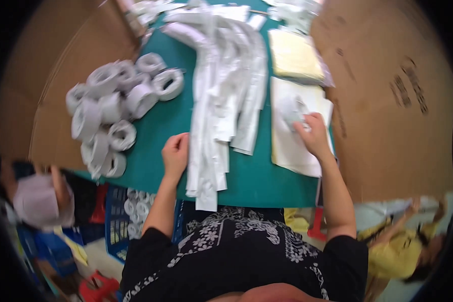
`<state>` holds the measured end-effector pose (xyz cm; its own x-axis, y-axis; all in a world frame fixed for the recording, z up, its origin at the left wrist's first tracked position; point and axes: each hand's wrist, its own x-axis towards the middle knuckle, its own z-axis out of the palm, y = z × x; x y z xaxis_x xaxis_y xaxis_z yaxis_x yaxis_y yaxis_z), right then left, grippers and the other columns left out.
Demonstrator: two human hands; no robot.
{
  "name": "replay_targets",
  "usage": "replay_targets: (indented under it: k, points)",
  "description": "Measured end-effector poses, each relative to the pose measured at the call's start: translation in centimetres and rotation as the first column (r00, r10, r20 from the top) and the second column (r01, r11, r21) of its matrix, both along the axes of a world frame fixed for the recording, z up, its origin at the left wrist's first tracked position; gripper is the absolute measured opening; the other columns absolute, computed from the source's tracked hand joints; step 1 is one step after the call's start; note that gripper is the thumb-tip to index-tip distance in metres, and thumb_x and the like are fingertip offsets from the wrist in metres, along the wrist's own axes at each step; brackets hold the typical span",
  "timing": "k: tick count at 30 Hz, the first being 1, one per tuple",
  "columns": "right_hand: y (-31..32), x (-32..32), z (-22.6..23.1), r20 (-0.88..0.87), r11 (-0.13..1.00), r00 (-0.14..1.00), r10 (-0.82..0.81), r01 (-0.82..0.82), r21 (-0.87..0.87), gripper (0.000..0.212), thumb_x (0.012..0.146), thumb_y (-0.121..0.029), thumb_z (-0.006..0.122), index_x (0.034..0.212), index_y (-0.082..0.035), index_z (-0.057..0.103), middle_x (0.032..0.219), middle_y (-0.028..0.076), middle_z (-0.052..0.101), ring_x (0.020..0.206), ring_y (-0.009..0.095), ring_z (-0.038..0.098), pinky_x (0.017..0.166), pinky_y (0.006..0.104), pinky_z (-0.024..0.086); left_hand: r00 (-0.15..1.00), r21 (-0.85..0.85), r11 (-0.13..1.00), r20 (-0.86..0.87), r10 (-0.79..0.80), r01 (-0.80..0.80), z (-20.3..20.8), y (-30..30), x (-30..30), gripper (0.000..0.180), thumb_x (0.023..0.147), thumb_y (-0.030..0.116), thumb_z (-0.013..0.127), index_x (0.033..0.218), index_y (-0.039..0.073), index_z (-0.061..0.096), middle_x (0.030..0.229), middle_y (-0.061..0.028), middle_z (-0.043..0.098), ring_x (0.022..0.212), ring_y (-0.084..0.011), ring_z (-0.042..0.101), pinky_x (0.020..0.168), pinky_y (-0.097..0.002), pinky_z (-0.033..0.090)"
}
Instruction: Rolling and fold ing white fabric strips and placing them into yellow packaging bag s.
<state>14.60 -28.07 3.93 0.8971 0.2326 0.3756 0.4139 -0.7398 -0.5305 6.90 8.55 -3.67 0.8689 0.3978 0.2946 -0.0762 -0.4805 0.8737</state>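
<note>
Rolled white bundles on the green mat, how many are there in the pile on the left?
About 12 rolled white bundles, heaped together on the left of the green mat, from its top-left down to the near edge. They overlap and blur, so some may be hidden.

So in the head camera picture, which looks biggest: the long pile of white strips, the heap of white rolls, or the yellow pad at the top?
1. Long pile of white strips
2. Heap of white rolls, nearly as big
3. Yellow pad, smallest, though it lies farther from the camera

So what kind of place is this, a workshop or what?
Probably a small packing or garment workshop: a green table holds a pile of white strips and many rolled ones, big cardboard boxes stand around it, and other people work nearby.
</note>
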Motion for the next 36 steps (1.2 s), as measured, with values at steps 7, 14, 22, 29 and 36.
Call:
replay_targets:
  k: [7,14,22,29,36]
  points:
    - [14.5,4.6,4.4,0.310,0.922,0.906,0.287,-0.349,0.168,0.022,0.078,-0.017,0.065,0.095,-0.004,0.064,0.089,0.011,0.061,0.087,0.024,0.052,0.078,0.0342,0.041,0.999,0.075,0.997,-0.038,0.000,0.003,0.0,-0.7,-0.3,0.014,0.083,0.014,0.061,0.086,0.000,0.065,0.075,-0.0063,0.062,0.061,-0.0101,0.054,0.057,-0.0234,0.044]
    - [29.4,9.0,3.4,0.430,0.899,0.835,0.343,-0.425,0.108,0.047,0.073,-0.036,0.068,0.107,-0.006,0.058,0.114,0.016,0.055,0.104,0.034,0.050,0.089,0.0386,0.042,1.000,0.017,1.000,-0.012,-0.021,0.021,-1.0,-0.1,0.0,0.018,0.087,0.012,0.058,0.091,-0.003,0.064,0.080,-0.0049,0.064,0.071,-0.0082,0.056,0.064,-0.0216,0.045]
    - [7.9,-1.1,1.1,0.008,0.976,0.991,0.137,-0.136,0.172,0.018,0.080,-0.019,0.063,0.092,-0.006,0.067,0.089,0.008,0.066,0.083,0.021,0.063,0.075,0.0296,0.048,0.998,0.045,0.998,-0.047,-0.043,0.045,-1.1,0.1,0.3,0.021,0.088,0.017,0.058,0.090,-0.003,0.064,0.081,-0.0048,0.065,0.073,-0.0092,0.057,0.067,-0.0222,0.045]
    - [-2.9,-7.3,-1.1,-0.074,0.973,0.993,-0.090,0.072,-0.221,0.038,0.079,-0.023,0.064,0.113,-0.005,0.056,0.116,0.016,0.055,0.106,0.032,0.053,0.088,0.0364,0.042,0.994,-0.470,0.881,0.066,0.089,-0.047,-0.4,0.5,0.2,0.021,0.090,0.018,0.055,0.093,0.000,0.065,0.074,0.0017,0.058,0.065,-0.0031,0.046,0.058,-0.0170,0.037]
    - [-1.8,-8.4,-4.7,-0.073,0.876,0.993,-0.091,0.045,-0.480,0.053,0.078,-0.033,0.064,0.124,-0.012,0.050,0.131,0.016,0.043,0.120,0.035,0.039,0.099,0.0439,0.031,0.983,0.128,0.984,0.126,-0.136,0.120,8.4,-3.9,4.9,0.023,0.081,0.017,0.063,0.097,0.001,0.063,0.082,-0.0079,0.061,0.074,-0.0164,0.056,0.068,-0.0264,0.044]
